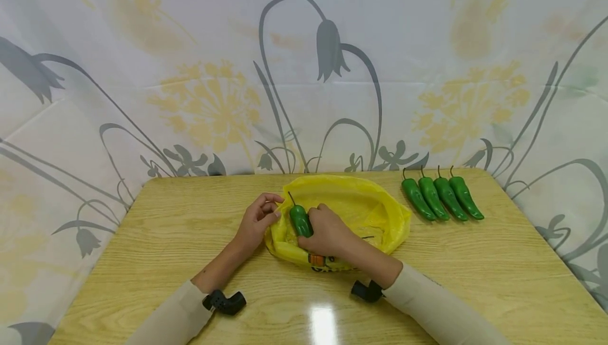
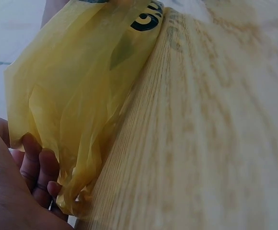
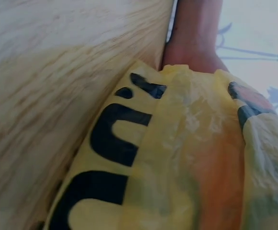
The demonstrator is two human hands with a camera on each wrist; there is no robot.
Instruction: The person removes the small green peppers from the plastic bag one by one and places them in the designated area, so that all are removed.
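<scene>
A yellow plastic bag (image 1: 366, 192) lies on the table with its mouth spread wide. My right hand (image 1: 328, 231) reaches into it and grips a green chili pepper (image 1: 299, 219), stem pointing up and to the left. At the bag's left rim, my left hand (image 1: 262, 217) holds the edge; in the left wrist view its curled fingers (image 2: 32, 160) are against the yellow plastic (image 2: 62, 96). A thin dark stem (image 1: 368, 237) shows inside the bag, right of the right wrist. In the right wrist view, the printed bag side (image 3: 177, 143) hides the right hand's fingers.
Several green peppers (image 1: 446, 197) lie side by side at the table's back right, stems toward the back. Behind the wooden table (image 1: 190, 197) hangs a flower-patterned cloth (image 1: 304, 97). Both wrists wear black camera mounts.
</scene>
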